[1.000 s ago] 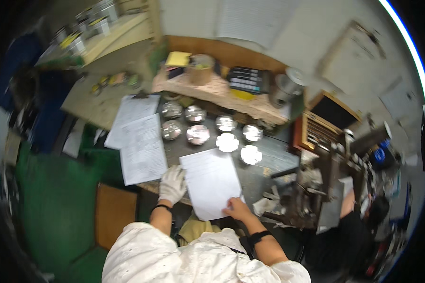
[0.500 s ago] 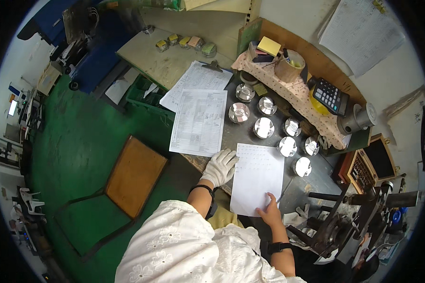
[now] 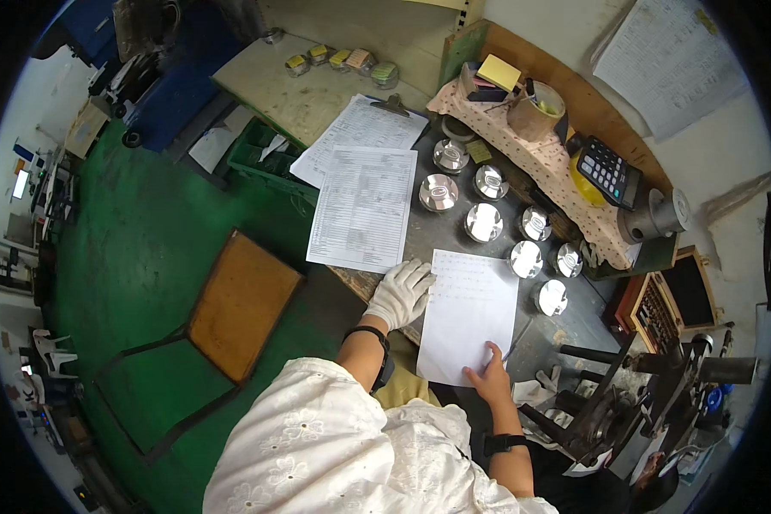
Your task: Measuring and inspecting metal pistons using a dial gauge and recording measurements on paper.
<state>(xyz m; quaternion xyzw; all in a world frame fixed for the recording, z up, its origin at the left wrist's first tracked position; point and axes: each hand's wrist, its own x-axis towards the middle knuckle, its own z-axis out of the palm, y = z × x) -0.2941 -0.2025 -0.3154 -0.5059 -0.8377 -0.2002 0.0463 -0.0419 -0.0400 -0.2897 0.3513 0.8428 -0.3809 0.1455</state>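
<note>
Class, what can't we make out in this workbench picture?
In the head view:
Writing on the nearest sheet: too small to read.
Undersides of the round metal parts: hidden by their tops.
Skin of the left hand: covered by its glove.
Wall sheet, top end: cut off by the picture's edge.

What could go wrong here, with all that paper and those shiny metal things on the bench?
The nearest shiny metal part stands right at the top right corner of the sheet between the hands, so sliding the paper might nudge it.

The printed form appears to stick out past the bench on the left; a brush from the gloved left hand could drop it.

The right hand has its fingers at the sheet's lower right edge; a tug might crease it.
</note>
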